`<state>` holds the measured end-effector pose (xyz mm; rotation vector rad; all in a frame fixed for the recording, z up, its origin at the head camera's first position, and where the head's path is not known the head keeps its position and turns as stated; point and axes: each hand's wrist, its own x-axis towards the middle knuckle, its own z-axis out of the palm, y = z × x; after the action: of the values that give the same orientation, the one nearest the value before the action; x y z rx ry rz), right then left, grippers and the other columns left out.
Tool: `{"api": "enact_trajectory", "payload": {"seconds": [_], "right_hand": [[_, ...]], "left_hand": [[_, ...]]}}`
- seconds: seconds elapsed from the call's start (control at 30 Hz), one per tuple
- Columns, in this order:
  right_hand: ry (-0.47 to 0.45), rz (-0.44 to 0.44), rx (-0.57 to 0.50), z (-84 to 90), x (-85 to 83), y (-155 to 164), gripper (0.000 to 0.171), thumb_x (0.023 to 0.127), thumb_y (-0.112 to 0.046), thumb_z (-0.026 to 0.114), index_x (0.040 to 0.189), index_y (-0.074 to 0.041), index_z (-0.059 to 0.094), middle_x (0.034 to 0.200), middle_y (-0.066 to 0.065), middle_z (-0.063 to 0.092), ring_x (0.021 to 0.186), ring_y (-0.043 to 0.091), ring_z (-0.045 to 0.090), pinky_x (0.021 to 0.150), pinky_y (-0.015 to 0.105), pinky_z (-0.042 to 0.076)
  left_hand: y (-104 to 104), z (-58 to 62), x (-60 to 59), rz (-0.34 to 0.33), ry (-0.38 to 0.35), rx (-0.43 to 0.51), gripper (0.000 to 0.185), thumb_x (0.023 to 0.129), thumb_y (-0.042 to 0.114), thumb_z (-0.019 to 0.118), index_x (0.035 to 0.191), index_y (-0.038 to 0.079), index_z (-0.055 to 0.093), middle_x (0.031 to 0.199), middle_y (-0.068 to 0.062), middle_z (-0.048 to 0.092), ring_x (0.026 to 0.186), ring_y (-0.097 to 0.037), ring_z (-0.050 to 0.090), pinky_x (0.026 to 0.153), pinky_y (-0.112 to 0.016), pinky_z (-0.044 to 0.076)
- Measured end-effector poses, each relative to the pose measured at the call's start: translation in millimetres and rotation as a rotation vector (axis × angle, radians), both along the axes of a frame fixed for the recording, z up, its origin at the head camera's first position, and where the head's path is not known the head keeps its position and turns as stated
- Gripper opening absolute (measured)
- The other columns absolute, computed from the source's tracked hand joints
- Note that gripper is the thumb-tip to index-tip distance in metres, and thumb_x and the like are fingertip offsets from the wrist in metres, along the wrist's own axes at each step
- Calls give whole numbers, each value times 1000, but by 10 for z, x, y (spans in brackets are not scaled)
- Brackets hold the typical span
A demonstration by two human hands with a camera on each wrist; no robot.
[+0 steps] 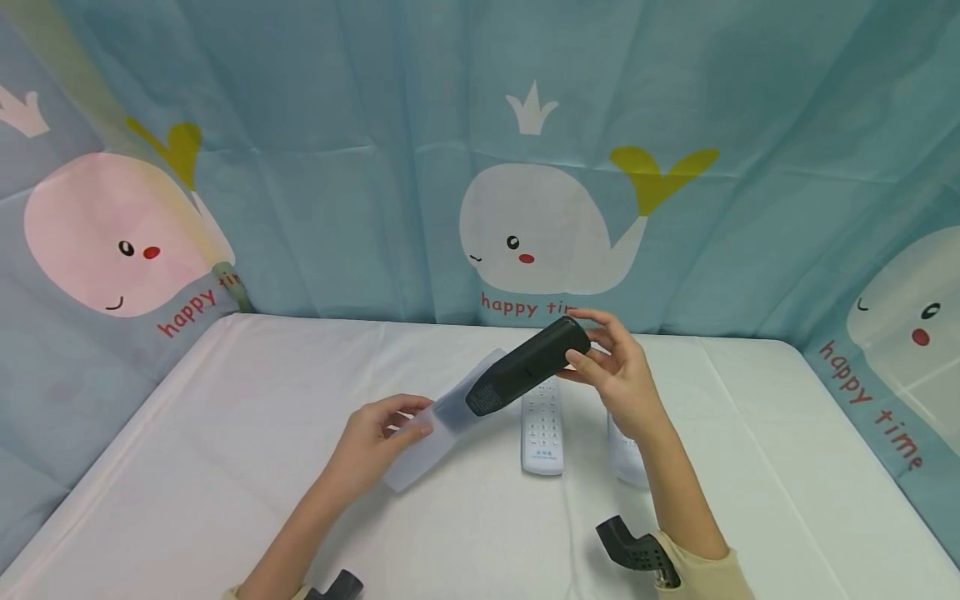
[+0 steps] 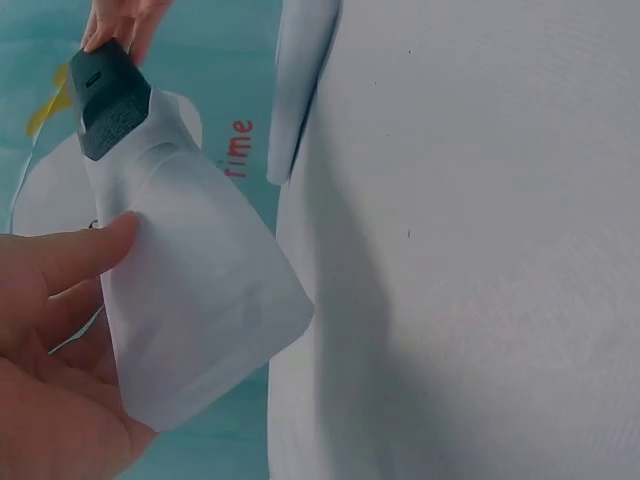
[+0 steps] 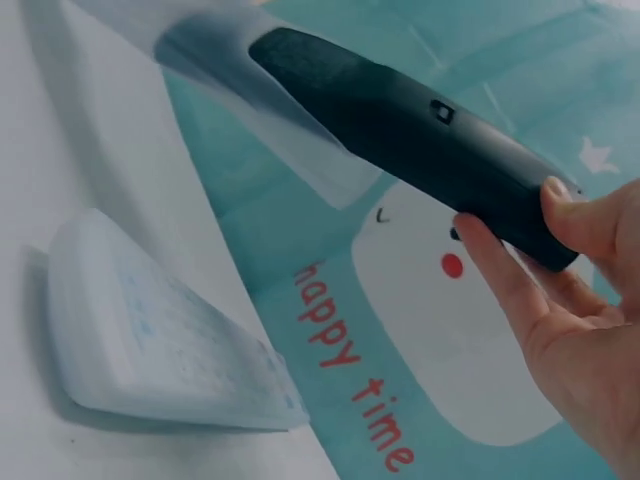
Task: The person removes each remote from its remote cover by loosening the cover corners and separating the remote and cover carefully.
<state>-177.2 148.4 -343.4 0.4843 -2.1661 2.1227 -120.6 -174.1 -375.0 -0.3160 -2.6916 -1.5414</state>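
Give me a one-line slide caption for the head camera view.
Left hand holds a translucent sleeve and right hand a black device over a white tabletop, near a white remote.

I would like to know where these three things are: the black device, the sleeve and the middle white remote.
Black device (image 3: 410, 135): right wrist view, middle of its body.
Sleeve (image 2: 205, 285): left wrist view, middle of its broad side.
White remote (image 1: 542, 429): head view, its button face.

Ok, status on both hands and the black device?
Left hand grips translucent sleeve; right hand holds black device. Device's end at sleeve's mouth. White remote below, apparently not blocking.
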Motion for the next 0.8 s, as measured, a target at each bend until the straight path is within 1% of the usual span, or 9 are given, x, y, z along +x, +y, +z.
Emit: {"api": "enact_trajectory", "payload": {"seconds": [0.03,0.13,0.23,0.33,0.47,0.57,0.7,0.8], "right_hand": [[-2,-17,-10,-1,5,-18,51,100,11,60,148,3,44,121,13,60,102,15,74,85,38,65],[-7,-59,-40,-5,19,-65,46,100,13,60,142,3,44,119,9,63,100,14,74,84,38,65],[-7,-80,-63,-9,27,-102,42,99,13,61,138,1,49,118,7,64,99,14,75,83,38,65],[-8,-92,-87,-10,27,-124,40,99,14,62,134,-1,53,117,6,65,98,14,75,83,37,65],[-12,-111,-102,-3,24,-140,39,99,14,62,134,-2,55,121,6,63,98,14,75,82,37,65],[-14,-120,-102,8,21,-148,39,99,13,61,135,1,54,125,5,62,98,14,75,82,37,65],[-10,-126,-100,25,22,-149,40,99,13,62,137,3,53,124,5,63,97,13,75,82,37,65],[-3,-129,-101,36,24,-145,39,99,14,62,135,3,55,121,5,63,97,13,75,81,37,66]], "left_hand": [[6,-3,1,0,-8,9,28,95,9,78,123,5,75,115,-9,75,97,-18,70,81,-25,58],[24,-15,0,-1,-29,43,30,95,10,78,125,5,75,116,-9,74,99,-18,70,82,-25,58],[38,-29,2,-10,-37,66,32,95,11,78,126,4,74,118,-10,73,100,-18,70,84,-24,59],[51,-44,-2,-2,-29,76,31,95,10,79,125,3,74,117,-11,73,99,-17,70,85,-24,59],[58,-61,-16,19,-24,95,29,93,7,80,121,3,76,110,-9,74,94,-15,70,81,-23,59],[50,-69,-26,14,-25,109,27,93,6,80,120,2,76,100,-8,74,88,-11,69,75,-22,59],[30,-68,-35,-3,-28,117,26,93,5,79,119,0,76,91,-6,74,80,-7,68,70,-22,56],[14,-59,-38,-11,-28,120,25,93,5,79,118,0,75,90,-6,74,79,-7,68,70,-22,55]]}}
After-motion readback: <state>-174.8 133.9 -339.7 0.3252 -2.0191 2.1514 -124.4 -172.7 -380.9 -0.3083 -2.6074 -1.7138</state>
